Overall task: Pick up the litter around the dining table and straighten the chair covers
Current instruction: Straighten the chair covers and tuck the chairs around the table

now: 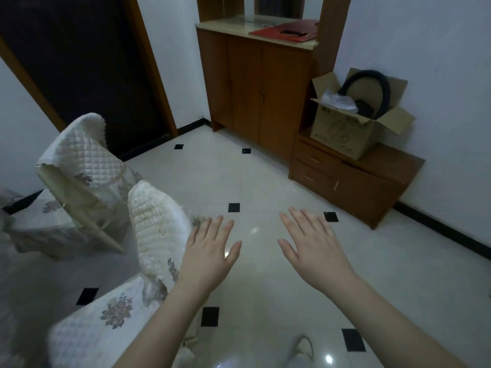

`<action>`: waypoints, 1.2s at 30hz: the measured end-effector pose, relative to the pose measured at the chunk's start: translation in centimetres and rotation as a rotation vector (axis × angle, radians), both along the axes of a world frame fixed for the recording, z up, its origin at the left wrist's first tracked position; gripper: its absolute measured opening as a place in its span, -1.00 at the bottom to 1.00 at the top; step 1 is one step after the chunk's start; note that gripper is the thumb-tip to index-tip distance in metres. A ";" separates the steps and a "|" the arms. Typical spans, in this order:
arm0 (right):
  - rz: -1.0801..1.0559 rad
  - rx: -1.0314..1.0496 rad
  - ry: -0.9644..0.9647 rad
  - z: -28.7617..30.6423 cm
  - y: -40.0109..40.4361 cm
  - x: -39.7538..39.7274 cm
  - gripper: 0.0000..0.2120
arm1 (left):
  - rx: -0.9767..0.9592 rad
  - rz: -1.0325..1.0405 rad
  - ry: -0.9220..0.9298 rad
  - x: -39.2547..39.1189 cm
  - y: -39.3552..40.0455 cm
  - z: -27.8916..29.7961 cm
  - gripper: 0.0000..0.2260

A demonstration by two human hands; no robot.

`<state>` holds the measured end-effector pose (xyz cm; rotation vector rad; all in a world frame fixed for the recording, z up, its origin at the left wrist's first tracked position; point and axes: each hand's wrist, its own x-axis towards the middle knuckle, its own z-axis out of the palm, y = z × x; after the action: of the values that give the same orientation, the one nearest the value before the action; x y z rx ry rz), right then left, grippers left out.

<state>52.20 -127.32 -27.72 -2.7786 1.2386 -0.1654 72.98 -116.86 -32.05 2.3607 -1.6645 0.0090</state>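
Left of the left grip (210,251), the near chair cover (87,333) runs off the bottom edge; the far chair cover (79,160) is blurred.

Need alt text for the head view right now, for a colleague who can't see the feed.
Two bare hands, left hand and right hand, are held open and empty over a white tiled floor. To the left stand two chairs in quilted cream covers, the near chair beside the left hand and the far chair behind it. A wooden cabinet and an open cardboard box line the far wall.
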 end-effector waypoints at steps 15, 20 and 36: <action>0.518 0.075 0.035 -1.2 -18.2 17.4 -0.32 | 0.018 0.559 -0.017 8.8 -9.8 -3.2 -0.45; 0.703 0.124 0.076 -3.3 -18.1 26.4 -0.40 | 0.051 0.797 0.028 13.1 -8.1 -5.6 -0.34; 1.386 0.173 0.214 -7.5 -15.2 46.3 -0.29 | 0.061 1.192 0.140 19.2 -6.2 -7.5 -0.34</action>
<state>98.55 -142.55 -35.17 -2.8118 -0.7743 0.3268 92.18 -123.04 -39.57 2.9073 -0.0251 0.0108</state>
